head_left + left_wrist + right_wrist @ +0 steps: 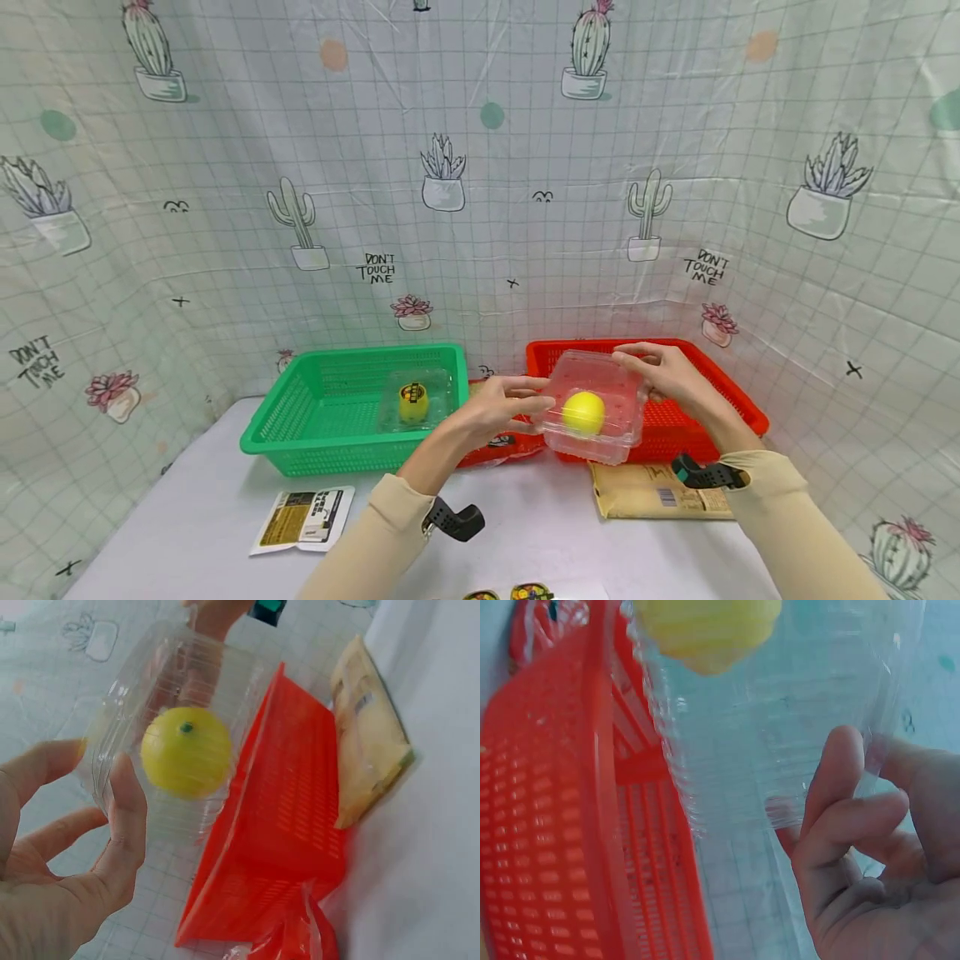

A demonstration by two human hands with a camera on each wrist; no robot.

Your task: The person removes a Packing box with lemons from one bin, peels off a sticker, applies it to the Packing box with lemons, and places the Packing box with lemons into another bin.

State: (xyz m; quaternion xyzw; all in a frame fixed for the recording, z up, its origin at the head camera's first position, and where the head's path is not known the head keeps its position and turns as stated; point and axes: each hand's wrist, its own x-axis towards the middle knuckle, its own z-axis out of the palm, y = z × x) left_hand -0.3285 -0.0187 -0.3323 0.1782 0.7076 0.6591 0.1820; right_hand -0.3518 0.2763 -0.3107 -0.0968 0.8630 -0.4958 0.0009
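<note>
Both hands hold a clear plastic box [621, 392] in the air, tilted, over the front of the red basket [697, 442]. Inside it lies a yellow lemon-like fruit [583, 413], with a small green spot showing in the left wrist view. My left hand [498, 408] pinches the box's left rim between thumb and fingers. At the opposite upper corner, my right hand [660, 371] grips the rim with bent fingers, seen close in the right wrist view [870, 847].
A green basket [337, 454] at the left contains another clear box with a yellow item [413, 403]. Red packaging [495, 450] lies between the baskets. A tan packet [652, 492] is before the red basket, a white-and-gold pouch [306, 518] before the green one. Colourful printed packaging [531, 592] shows at the front edge.
</note>
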